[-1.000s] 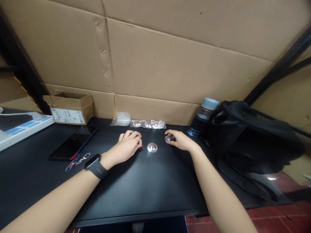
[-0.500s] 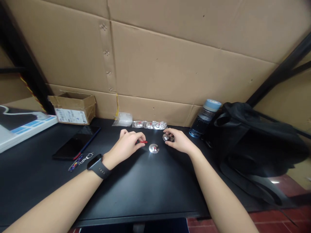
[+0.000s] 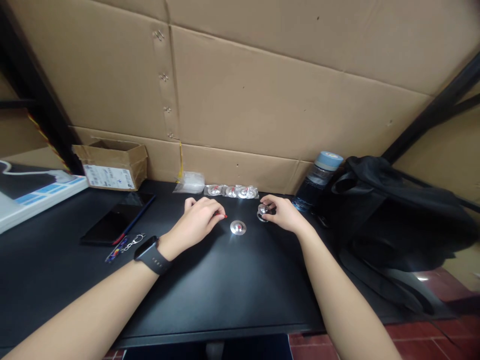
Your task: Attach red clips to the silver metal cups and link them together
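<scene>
My left hand (image 3: 200, 220), with a black watch (image 3: 151, 254) on the wrist, rests on the black table (image 3: 225, 285) with its fingers curled round a small red piece (image 3: 224, 216) whose tip sticks out. A round silver disc (image 3: 238, 227) with a red centre lies flat between my hands, touched by neither. My right hand (image 3: 283, 214) pinches a second silver disc (image 3: 263, 213) just right of it, tilted off the table.
Small clear bags with silver discs (image 3: 231, 191) lie by the cardboard wall. A blue-capped bottle (image 3: 317, 179) and black backpack (image 3: 393, 210) stand right. A phone (image 3: 114, 224), keyring (image 3: 125, 246) and cardboard box (image 3: 110, 164) sit left.
My left hand has drawn the red piece slightly back into its fingers. My right hand has shifted a little right with its silver disc. The middle disc has stayed put.
</scene>
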